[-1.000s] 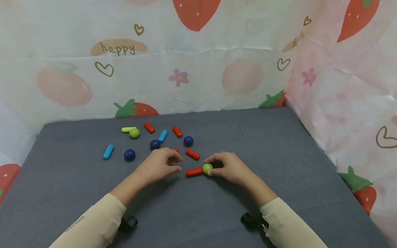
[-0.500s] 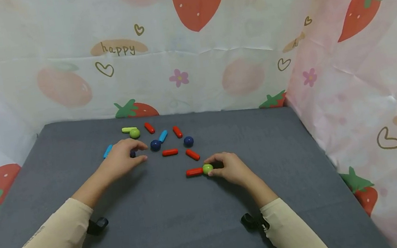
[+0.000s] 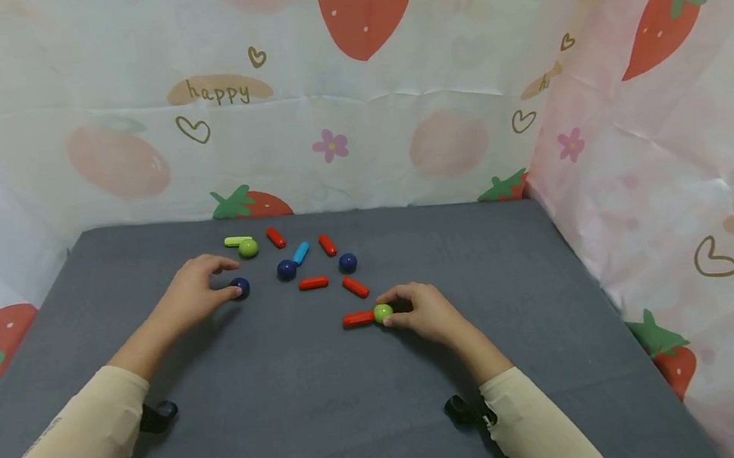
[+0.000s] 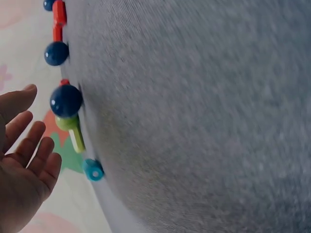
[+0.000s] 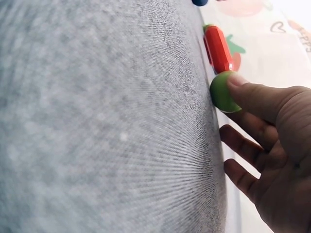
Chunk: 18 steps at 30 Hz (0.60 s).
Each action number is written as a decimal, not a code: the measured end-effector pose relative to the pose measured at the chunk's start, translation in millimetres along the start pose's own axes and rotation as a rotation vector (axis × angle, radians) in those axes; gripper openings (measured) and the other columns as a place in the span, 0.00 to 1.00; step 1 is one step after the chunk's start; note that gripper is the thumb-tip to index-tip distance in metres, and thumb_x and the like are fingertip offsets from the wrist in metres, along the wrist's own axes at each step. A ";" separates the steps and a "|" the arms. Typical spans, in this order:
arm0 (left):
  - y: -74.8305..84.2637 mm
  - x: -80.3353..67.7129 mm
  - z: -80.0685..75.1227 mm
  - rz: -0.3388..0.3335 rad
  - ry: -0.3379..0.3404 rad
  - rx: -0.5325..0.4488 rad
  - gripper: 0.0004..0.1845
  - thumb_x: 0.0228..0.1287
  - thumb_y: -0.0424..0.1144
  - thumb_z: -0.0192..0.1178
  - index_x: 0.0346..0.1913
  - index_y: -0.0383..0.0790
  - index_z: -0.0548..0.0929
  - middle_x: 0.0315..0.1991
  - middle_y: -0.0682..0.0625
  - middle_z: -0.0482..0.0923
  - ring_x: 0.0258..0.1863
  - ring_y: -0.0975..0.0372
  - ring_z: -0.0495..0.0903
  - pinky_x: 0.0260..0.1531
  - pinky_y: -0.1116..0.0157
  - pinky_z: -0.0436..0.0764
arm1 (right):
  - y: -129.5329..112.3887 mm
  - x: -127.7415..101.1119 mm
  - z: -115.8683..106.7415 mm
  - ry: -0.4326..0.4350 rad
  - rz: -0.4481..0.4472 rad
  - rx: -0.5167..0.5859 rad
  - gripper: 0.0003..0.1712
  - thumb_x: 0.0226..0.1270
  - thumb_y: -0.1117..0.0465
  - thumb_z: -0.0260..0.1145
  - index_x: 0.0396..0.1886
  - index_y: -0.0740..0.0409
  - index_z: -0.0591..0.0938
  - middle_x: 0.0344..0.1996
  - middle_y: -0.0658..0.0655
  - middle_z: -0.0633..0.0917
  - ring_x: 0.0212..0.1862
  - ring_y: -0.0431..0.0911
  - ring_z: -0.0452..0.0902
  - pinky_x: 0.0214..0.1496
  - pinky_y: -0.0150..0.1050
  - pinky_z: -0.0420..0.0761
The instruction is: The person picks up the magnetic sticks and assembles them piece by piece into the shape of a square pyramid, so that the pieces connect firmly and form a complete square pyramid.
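My right hand (image 3: 427, 313) pinches a green ball (image 3: 383, 313) between thumb and fingers. A red stick (image 3: 358, 319) lies end-on against that ball, on its left side; the right wrist view also shows the red stick (image 5: 218, 48) meeting the green ball (image 5: 224, 92). Over at the left, my left hand (image 3: 190, 296) has its thumb and fingers spread around a dark blue ball (image 3: 240, 287). In the left wrist view a gap shows between the thumb and this blue ball (image 4: 66, 101). A blue stick (image 4: 93, 170) sits nearby there, hidden behind the hand in the head view.
Farther back on the grey cloth lie several red sticks (image 3: 314, 283), a light blue stick (image 3: 301, 253), two more dark blue balls (image 3: 347, 263), and a second green ball (image 3: 248, 248) touching a yellow-green stick (image 3: 237, 241). A printed curtain (image 3: 352, 108) closes off the back.
My left hand has moved left, away from the middle red sticks and over to the leftmost dark blue ball. My right hand stays in place at the green ball.
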<state>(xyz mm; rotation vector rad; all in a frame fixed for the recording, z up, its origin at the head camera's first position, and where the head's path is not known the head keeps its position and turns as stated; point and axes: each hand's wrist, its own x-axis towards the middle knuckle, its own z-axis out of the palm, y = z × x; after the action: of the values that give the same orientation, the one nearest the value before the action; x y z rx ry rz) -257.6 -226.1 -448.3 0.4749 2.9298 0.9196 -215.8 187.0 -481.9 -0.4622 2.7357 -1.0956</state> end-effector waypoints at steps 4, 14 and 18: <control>-8.3 1.8 0.6 -0.019 -0.026 -0.012 0.28 0.68 0.39 0.68 0.67 0.33 0.77 0.65 0.35 0.74 0.66 0.39 0.69 0.64 0.38 0.68 | 0.9 -0.2 -0.2 -0.003 0.001 -0.001 0.19 0.63 0.54 0.77 0.54 0.44 0.88 0.54 0.46 0.87 0.62 0.47 0.78 0.67 0.50 0.75; -17.4 11.2 8.5 -0.064 -0.075 -0.019 0.29 0.67 0.40 0.70 0.68 0.35 0.76 0.66 0.35 0.74 0.67 0.40 0.70 0.65 0.39 0.68 | 2.2 0.3 -0.5 0.007 0.020 0.004 0.19 0.62 0.54 0.77 0.53 0.41 0.88 0.53 0.45 0.86 0.62 0.46 0.78 0.67 0.49 0.74; -19.4 13.9 12.0 -0.081 -0.095 -0.015 0.28 0.66 0.40 0.70 0.66 0.34 0.78 0.64 0.35 0.77 0.66 0.41 0.72 0.63 0.41 0.71 | 3.5 0.2 -0.1 0.005 0.018 0.012 0.19 0.62 0.54 0.77 0.53 0.41 0.88 0.53 0.44 0.86 0.62 0.46 0.78 0.68 0.49 0.74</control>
<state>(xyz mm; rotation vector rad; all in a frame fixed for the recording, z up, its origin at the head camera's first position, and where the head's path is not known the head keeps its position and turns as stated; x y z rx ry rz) -274.8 -230.4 -468.3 0.3851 2.8320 0.8841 -216.7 189.4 -484.2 -0.4336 2.7304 -1.1092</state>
